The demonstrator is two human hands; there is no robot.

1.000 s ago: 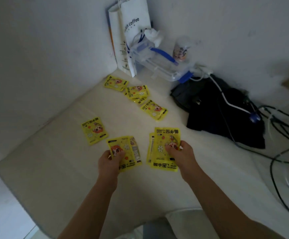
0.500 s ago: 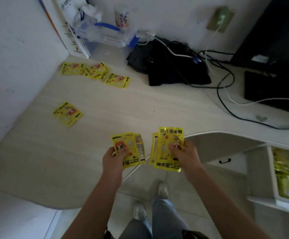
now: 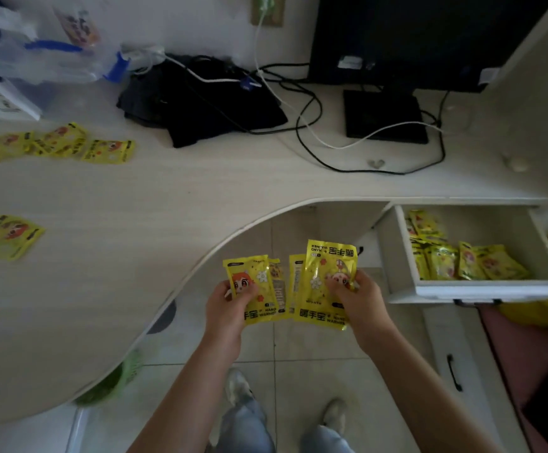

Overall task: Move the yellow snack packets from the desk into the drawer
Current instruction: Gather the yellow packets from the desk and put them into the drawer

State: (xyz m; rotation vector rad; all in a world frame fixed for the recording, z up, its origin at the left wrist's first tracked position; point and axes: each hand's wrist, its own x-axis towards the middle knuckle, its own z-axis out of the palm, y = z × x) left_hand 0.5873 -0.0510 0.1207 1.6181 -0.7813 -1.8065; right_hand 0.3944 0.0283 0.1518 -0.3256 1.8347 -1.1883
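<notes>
Left hand [image 3: 230,302] pinches a small fan of yellow packets [image 3: 254,289], thumb curled over the front; right hand [image 3: 354,295] grips a second stack [image 3: 326,282] the same way. Both bundles hang over the floor, just left of the open drawer [image 3: 481,291], not yet above it. Drawer already holds a row of packets [image 3: 462,259], so the task looks partly done. Left to move: the held bundles, one lone packet [image 3: 7,235] far left of the drawer on the counter [image 3: 168,197], and a cluster [image 3: 56,147] further back-left.

Dim, soft light — blurred, warped edges
</notes>
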